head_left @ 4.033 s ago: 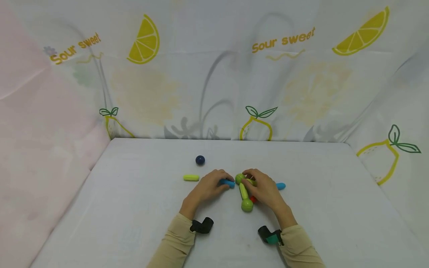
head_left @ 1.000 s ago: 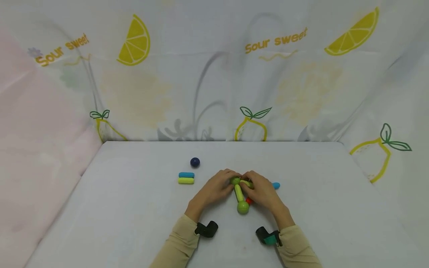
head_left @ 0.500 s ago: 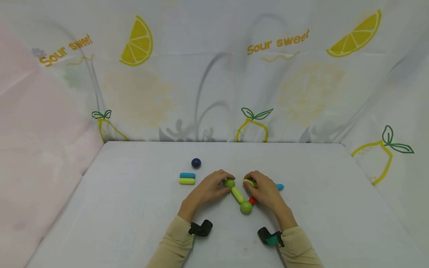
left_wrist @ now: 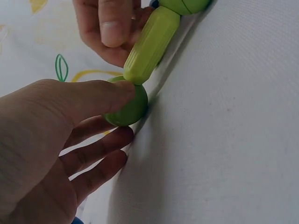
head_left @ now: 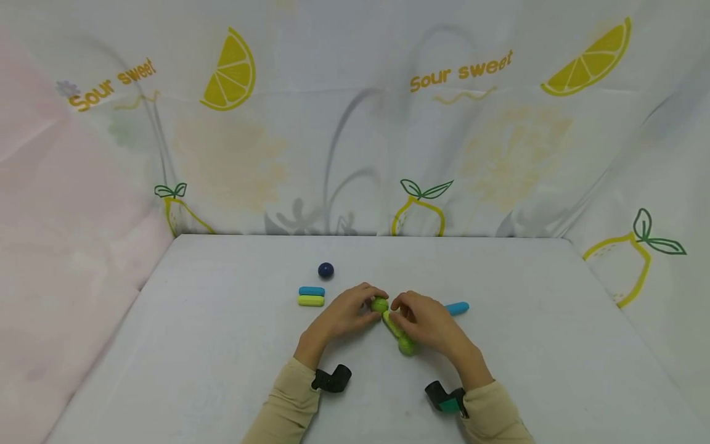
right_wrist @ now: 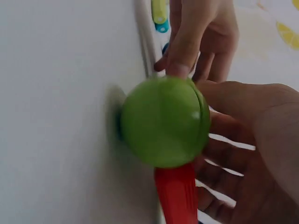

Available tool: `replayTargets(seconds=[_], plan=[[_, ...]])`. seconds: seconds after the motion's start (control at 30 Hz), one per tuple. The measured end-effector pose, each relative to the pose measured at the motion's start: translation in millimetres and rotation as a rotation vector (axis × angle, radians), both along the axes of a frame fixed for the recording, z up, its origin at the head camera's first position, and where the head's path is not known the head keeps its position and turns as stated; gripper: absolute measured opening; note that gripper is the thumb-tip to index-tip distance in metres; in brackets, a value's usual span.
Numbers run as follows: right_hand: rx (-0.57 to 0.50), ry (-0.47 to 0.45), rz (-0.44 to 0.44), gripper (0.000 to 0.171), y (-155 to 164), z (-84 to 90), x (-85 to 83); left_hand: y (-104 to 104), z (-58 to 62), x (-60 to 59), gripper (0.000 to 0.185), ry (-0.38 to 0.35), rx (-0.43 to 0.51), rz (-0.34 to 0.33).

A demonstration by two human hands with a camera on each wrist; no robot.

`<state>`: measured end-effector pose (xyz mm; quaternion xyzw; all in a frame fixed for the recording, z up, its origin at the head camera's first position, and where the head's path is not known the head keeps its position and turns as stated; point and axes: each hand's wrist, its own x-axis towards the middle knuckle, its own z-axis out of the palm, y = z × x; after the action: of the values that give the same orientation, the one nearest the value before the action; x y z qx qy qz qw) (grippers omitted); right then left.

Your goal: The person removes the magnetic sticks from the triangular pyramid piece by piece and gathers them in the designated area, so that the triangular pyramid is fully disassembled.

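Observation:
My left hand point(head_left: 350, 313) grips a green ball point(head_left: 379, 305), the thumb laid over it in the left wrist view. A yellow-green rod point(left_wrist: 152, 45) joins that ball to a second green ball point(head_left: 407, 346) nearer me. From the second ball, a red rod point(right_wrist: 177, 196) extends in the right wrist view; in the head view my hand hides it. My right hand point(head_left: 431, 322) is beside the yellow-green rod, fingers loosely bent, with nothing seen between them; whether they touch the rod is unclear. Behind it, a blue rod point(head_left: 457, 309) shows partly.
Left of my left hand, a blue rod point(head_left: 312, 291) and a yellow-green rod point(head_left: 311, 301) lie side by side. A navy ball point(head_left: 325, 270) is beyond them. A white table point(head_left: 194, 345) spans the front of a lemon-printed cloth point(head_left: 355, 123).
My left hand set a blue rod beside the loose yellow-green one, then took the green ball and swung it left. My right hand, which held another yellow-green rod, has moved left toward the joined rod.

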<state>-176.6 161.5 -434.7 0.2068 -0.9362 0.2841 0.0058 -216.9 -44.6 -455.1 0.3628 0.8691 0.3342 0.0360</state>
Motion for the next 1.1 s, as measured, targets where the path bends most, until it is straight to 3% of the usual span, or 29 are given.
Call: replayTargets(seconds=[0.17,0.5,0.87,0.93,1.1], plan=[[0.066,-0.039,0.012,0.020,-4.2,-4.9,3.0,1.6,0.0,-0.6,0.033,0.014,-0.002,0.006],[0.011,-0.099,0.014,0.018,-4.7,-9.3,0.9,5.5,-5.7,-1.5,0.032,0.066,-0.001,0.037],[-0.033,-0.133,0.024,0.019,0.1,-5.7,-3.7,14.0,-11.6,-2.5,0.032,0.112,0.103,0.099],[-0.033,-0.138,0.029,0.019,1.6,-5.2,-4.2,15.3,-10.7,-2.9,0.032,0.111,0.104,0.136],[-0.033,-0.148,0.061,0.018,3.3,-6.7,-4.3,11.7,-4.2,-6.7,0.034,0.113,0.121,0.337]])
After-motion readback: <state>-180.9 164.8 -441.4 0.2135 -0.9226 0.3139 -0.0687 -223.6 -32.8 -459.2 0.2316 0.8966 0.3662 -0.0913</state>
